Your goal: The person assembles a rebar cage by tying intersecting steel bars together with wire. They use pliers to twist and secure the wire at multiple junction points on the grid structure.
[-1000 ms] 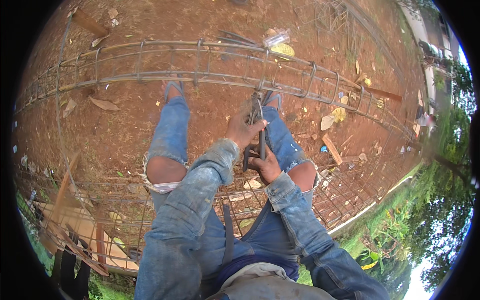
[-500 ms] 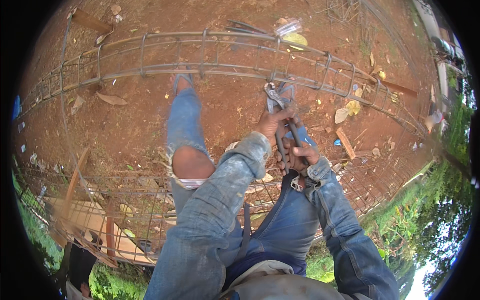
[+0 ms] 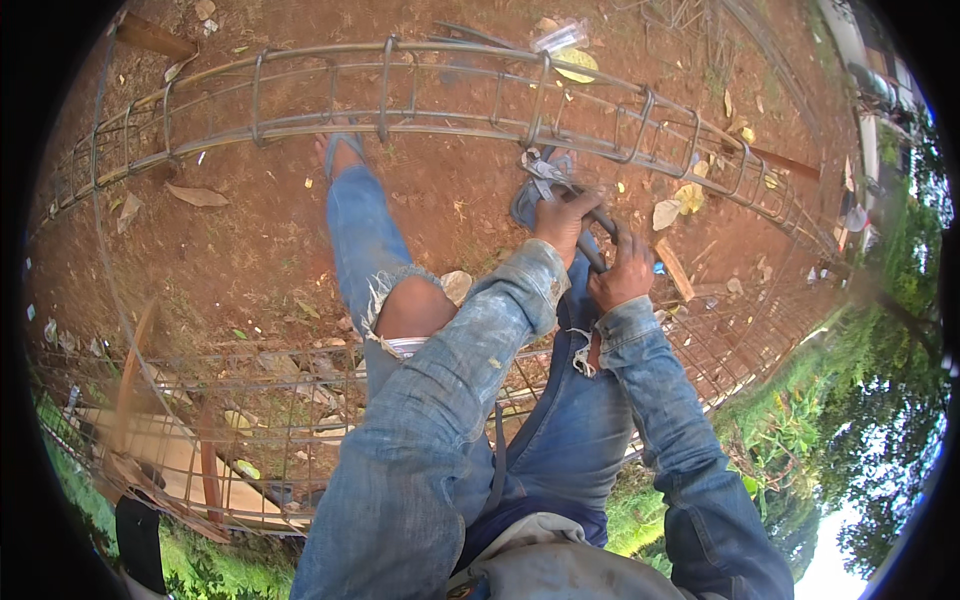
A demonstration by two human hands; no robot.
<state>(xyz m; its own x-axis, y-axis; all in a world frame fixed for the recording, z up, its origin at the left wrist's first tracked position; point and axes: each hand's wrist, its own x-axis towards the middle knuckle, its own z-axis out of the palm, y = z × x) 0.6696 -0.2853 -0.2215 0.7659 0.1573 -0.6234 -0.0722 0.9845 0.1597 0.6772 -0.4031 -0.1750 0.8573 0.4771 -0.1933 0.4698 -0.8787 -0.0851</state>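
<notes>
A pair of steel pincers [image 3: 545,174] with dark handles is in both my hands, jaws pointing to the far left. Their head is at the near bar of a long rebar cage [image 3: 460,131], by one of its square stirrups; I cannot tell whether the jaws grip a tie wire. My left hand [image 3: 566,222] is wrapped round the handles just behind the head. Closer to me, my right hand [image 3: 624,272] is closed on the handle ends, its fingers partly hidden. The cage spans the view from left to right, just beyond my feet.
Wooden stakes [image 3: 155,38] stand near the cage's ends. Close behind my legs runs a second steel mesh [image 3: 290,400], with a pale board [image 3: 180,460] at its left. Dry leaves [image 3: 690,198] and short rods [image 3: 475,35] lie on the red soil. A dark-clothed shape shows at lower left.
My right hand has moved up and right along the handles, and the pincers have tilted flatter. My left hand has shifted slightly right and away. The whole view has shifted a little.
</notes>
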